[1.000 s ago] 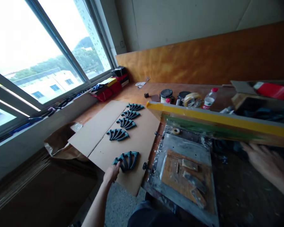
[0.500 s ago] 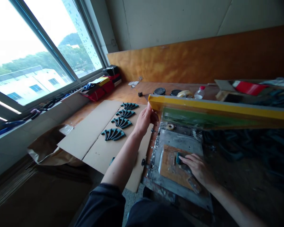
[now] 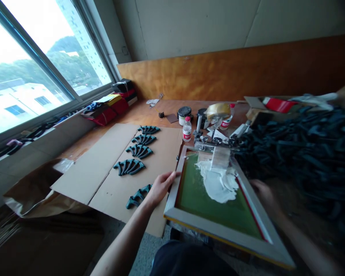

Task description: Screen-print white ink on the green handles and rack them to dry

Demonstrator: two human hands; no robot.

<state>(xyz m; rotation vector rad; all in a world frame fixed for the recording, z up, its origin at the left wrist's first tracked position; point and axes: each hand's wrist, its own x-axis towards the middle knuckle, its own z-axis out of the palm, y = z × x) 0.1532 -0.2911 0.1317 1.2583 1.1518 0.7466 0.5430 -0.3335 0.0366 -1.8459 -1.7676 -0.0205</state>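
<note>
A screen-printing frame (image 3: 175, 197) with green mesh (image 3: 189, 199) lies lowered in front of me. Thick white ink (image 3: 218, 186) is spread over the upper part of the mesh, and a pale flat blade (image 3: 220, 157) rests in it. My left hand (image 3: 159, 188) grips the frame's left rim, thumb on top. To the right of the frame, close to its edge, is my right hand (image 3: 263, 193); motion blurs its fingers. Dark green curved pieces (image 3: 138, 195) lie partly behind my left hand on cardboard. The board under the frame is hidden.
More green pieces stand in fanned groups (image 3: 129, 167) on the cardboard sheet (image 3: 103, 153). A large heap of similar pieces (image 3: 304, 142) fills the right side. Behind the frame are a small bottle (image 3: 186, 129), a jar (image 3: 184, 115) and a tape roll (image 3: 218, 110).
The frame has swung down from its raised tilt, covering the wooden board. My left hand came down with it. My right hand left the small green piece on the board and moved right.
</note>
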